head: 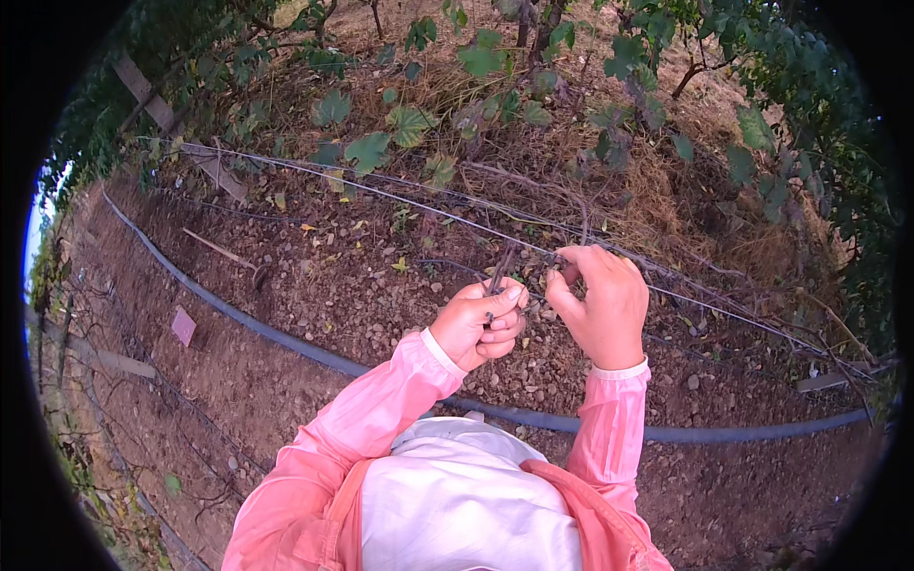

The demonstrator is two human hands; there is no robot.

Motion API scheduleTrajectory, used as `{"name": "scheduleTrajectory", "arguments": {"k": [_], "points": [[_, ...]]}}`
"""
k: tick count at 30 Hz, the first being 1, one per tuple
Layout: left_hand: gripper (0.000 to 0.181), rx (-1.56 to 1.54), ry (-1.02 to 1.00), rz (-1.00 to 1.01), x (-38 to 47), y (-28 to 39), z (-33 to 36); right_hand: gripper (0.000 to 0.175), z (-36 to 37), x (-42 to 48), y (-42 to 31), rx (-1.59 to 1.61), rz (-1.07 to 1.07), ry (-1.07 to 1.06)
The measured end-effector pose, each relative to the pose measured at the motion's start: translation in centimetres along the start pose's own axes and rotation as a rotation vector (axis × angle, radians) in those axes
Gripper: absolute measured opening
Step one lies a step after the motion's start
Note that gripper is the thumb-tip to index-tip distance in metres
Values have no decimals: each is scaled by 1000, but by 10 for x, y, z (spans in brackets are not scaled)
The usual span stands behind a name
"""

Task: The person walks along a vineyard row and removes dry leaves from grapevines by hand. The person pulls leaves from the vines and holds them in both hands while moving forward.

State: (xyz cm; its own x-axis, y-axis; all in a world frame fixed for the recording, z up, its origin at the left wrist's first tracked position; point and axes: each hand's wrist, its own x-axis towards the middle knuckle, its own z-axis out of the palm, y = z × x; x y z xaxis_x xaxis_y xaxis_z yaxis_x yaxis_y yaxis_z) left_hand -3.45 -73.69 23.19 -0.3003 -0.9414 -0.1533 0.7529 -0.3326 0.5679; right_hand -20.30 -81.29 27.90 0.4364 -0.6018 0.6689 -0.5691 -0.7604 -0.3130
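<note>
My left hand [493,321] is closed around a small bundle of thin dark pieces [503,268], whose ends stick up past the thumb; whether they are twigs or ties I cannot tell. Just to the right, my right hand [600,300] pinches with thumb and fingertips at a taut trellis wire [428,208], where a small dark thing [555,261] sits on the wire. What exactly the fingertips grip is partly hidden. Dry vine canes [528,178] run along and behind the wire, some beside the right hand.
A grey irrigation hose [285,335] crosses the stony soil near my body. A wooden-handled tool [221,248] and a pinkish flat piece [183,326] lie at left. Wooden posts [150,100] and vine leaves [412,125] stand beyond the wire.
</note>
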Motion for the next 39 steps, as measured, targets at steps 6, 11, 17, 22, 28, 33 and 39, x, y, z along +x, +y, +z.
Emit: {"name": "scheduleTrajectory", "arguments": {"k": [6,11,17,22,28,33,39], "points": [[17,-95,-26,-2,8,0,-6,18,3,5,7,24,-2,0],[14,-325,-101,-6,14,1,-17,16,5,3,12,16,37,-16],[13,-295,-63,29,13,15,-30,19,10,2,24,28,19,67],[15,-278,-46,-2,17,-4,-27,20,15,3,29,30,21,87],[15,-329,69,38,20,-7,-26,22,21,9,40,12,56,87],[16,-231,181,28,16,-7,-42,24,31,30,57,-26,82,97],[15,-193,314,-38,-1,-26,-62,20,30,42,66,7,151,-21]]}}
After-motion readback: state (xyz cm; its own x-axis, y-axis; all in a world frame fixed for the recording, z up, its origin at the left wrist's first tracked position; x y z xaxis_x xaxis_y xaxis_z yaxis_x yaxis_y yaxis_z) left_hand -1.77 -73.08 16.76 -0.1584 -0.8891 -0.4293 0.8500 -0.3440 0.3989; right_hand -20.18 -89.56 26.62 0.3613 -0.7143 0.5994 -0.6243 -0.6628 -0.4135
